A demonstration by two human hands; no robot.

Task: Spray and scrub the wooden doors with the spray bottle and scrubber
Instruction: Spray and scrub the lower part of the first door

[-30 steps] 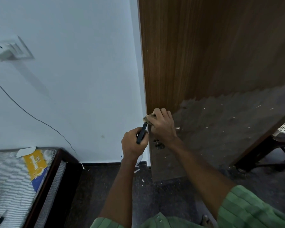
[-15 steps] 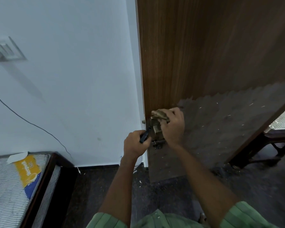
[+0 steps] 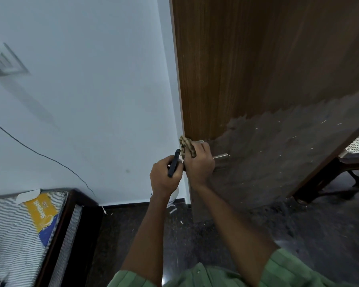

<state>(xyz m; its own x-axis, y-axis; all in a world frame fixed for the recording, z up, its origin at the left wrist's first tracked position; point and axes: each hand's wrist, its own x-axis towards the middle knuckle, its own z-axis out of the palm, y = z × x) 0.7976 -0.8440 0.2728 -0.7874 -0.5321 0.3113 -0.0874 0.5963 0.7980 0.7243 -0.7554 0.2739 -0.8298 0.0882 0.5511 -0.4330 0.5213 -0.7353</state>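
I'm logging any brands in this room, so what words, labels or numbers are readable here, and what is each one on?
Yellow and blue label on the striped mattress: it carries printed words turned sideways, too blurred to read with confidence.
White spray bottle below the left hand: mostly hidden; no print can be read.
Wooden door, wall and scrubber: no text.

A green garment is worn, and fine darker stripes can be made out in its fabric. The right sleeve (image 3: 288,268) is seen at the lower right edge, ending above the elbow, so that the forearm is left bare. The left sleeve (image 3: 131,279) is seen at the bottom edge, likewise cut short above the elbow. Between the two, a fold of the same green cloth is shown. Both hands, left hand (image 3: 164,179) and right hand (image 3: 198,162), are uncovered; no rings or watch can be made out.
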